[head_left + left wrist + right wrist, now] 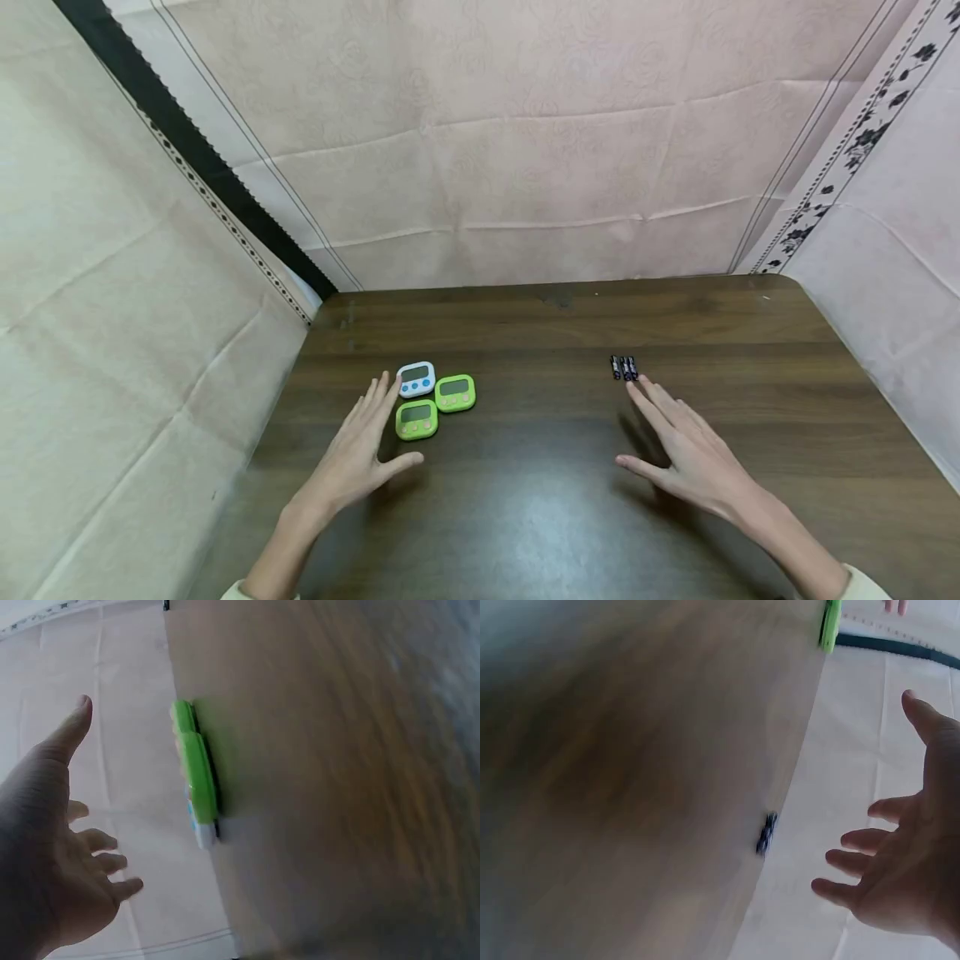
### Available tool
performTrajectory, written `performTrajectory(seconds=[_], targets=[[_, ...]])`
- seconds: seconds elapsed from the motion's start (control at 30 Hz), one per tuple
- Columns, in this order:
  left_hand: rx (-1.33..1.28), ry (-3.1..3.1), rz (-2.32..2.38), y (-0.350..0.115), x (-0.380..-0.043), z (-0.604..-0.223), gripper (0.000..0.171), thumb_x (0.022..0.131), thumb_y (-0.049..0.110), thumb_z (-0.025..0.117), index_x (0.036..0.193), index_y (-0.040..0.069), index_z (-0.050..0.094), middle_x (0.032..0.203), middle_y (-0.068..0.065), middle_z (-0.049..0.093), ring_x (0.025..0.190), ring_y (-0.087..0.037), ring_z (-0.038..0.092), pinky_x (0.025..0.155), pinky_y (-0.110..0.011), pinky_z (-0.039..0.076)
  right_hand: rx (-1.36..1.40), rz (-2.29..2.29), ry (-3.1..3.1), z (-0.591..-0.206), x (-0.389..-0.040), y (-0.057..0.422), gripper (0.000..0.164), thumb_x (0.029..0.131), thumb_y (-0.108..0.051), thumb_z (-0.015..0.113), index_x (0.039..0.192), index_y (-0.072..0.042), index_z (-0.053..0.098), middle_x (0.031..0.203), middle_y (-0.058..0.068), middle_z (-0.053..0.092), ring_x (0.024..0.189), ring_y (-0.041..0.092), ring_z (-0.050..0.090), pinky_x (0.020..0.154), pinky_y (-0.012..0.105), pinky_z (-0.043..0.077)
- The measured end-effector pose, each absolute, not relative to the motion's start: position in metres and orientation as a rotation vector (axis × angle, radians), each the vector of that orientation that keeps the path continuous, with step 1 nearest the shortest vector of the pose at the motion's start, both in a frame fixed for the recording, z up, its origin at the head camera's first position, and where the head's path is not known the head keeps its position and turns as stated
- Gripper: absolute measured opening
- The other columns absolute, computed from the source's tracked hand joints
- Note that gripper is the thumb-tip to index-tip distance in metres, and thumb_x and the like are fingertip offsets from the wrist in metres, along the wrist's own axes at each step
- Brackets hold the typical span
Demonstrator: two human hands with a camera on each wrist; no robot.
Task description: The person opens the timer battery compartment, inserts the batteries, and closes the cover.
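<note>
My left hand (358, 454) is held over the table with its fingers spread and nothing in them. Just past its fingertips lie three small digital timers: a white one (416, 380) with blue buttons, a green one (455, 393) to the right, and another green one (416, 420) nearest me. On the other side, my right hand (690, 454) also has its fingers extended and holds nothing. Several small dark batteries (624, 367) lie side by side right beyond its fingertips. The wrist views show the green timers (196, 772) and the batteries (766, 834) from a low angle.
The brown wooden table (525, 483) has a far edge against a pale hanging cloth (525, 167). More cloth drapes along the left and right sides, with a black band (202, 154) at the left and a floral border (862, 142) at the right.
</note>
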State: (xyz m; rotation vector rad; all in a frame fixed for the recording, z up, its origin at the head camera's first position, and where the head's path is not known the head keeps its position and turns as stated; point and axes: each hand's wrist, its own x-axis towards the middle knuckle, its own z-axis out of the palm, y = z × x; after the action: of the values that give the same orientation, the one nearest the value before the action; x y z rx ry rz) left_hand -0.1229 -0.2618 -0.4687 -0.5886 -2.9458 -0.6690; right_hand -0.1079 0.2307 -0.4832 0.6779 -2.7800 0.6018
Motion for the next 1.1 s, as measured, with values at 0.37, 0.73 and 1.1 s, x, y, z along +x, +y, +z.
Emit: performTrajectory(seconds=[0.37,0.73,1.1], targets=[[-0.525,-2.86,-0.981,-0.279,-0.136,-0.488,0.088,0.097,0.024,0.082,0.168,0.013,0.031,0.173,-0.013,0.028,0.156,-0.035,0.03,0.118,-0.064,0.037,0.972,1.273,-2.751,-0.483,-0.137,0.16,0.107,0.089,-0.034,0.089,0.171,-0.02,0.022,0.173,0.009,0.028,0.154,0.034,0.035,0.121,0.056,0.035],[-0.474,-2.834,-1.033,-0.281,-0.139,-0.498,0.074,0.095,0.019,0.084,0.16,0.01,0.049,0.163,-0.009,0.047,0.146,-0.032,0.047,0.116,-0.057,0.044,1.295,2.041,-2.507,-0.499,-0.164,0.073,0.078,0.096,-0.011,0.081,0.16,0.003,0.04,0.163,0.019,0.044,0.146,0.039,0.048,0.119,0.047,0.042],[-0.425,-2.883,-0.925,-0.274,-0.138,-0.502,0.07,0.091,0.016,0.087,0.154,0.011,0.057,0.153,-0.012,0.058,0.135,-0.036,0.06,0.11,-0.057,0.05,1.288,1.806,-2.617,-0.505,-0.18,0.016,0.068,0.094,-0.009,0.083,0.154,0.001,0.052,0.151,0.019,0.059,0.131,0.036,0.064,0.111,0.04,0.052]])
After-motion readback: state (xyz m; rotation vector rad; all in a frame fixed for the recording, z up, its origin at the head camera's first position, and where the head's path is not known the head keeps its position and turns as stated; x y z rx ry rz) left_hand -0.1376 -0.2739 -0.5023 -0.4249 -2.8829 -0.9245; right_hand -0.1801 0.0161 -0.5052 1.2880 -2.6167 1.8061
